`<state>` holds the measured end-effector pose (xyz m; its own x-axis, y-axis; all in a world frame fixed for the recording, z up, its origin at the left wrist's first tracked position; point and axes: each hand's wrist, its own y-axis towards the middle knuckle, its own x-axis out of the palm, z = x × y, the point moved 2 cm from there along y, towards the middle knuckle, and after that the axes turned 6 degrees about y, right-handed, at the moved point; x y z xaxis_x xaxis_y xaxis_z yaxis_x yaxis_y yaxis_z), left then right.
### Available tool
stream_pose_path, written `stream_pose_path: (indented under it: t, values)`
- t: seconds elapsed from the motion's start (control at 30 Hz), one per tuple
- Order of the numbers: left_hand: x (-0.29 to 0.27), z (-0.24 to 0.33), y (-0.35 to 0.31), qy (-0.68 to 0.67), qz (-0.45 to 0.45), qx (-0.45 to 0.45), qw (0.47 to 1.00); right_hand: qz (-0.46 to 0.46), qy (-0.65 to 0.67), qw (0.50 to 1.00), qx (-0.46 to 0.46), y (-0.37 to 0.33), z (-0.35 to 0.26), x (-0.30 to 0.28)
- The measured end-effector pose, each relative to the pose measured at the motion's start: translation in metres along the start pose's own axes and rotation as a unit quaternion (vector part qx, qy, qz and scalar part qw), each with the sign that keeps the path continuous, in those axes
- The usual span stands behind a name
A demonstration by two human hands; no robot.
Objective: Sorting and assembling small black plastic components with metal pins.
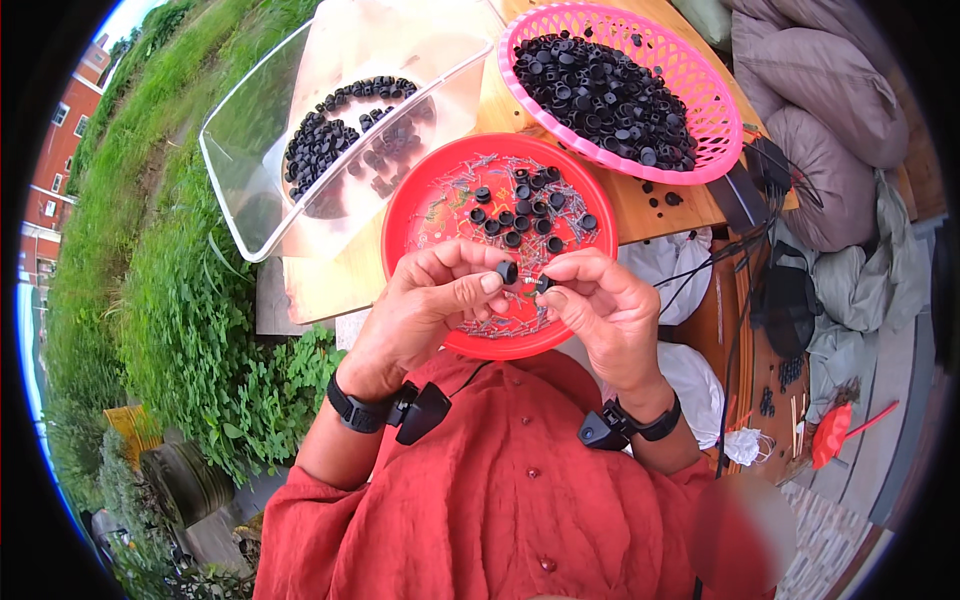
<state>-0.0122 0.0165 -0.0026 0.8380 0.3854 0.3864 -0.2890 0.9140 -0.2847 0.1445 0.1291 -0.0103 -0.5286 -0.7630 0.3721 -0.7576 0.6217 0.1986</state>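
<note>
My left hand pinches a small round black plastic cap between thumb and fingertips, its hollow side turned toward my right hand. Close beside it, the thumb and index finger of my right hand are closed on a small dark piece with a pale edge, mostly covered by the fingers. The two pieces are slightly apart. Both hands are above the near part of a round red tray. Several loose black caps lie in the tray among many thin grey metal pins.
A clear plastic bin holding black caps stands tilted at the far left of the wooden table. At the far right, a pink basket is heaped with black parts. Black cables hang off the table's right edge.
</note>
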Motion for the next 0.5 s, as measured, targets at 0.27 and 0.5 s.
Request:
stream_pose_path:
  t: [0.27,0.5]
  values:
    - [-0.012,-0.012,-0.005,-0.105,-0.072,0.007,0.992,-0.004,-0.157,0.985,-0.064,0.003,-0.006,0.021]
    - [-0.015,-0.012,-0.008,-0.1,-0.083,0.014,0.991,-0.011,-0.23,0.97,-0.073,0.002,-0.013,0.032]
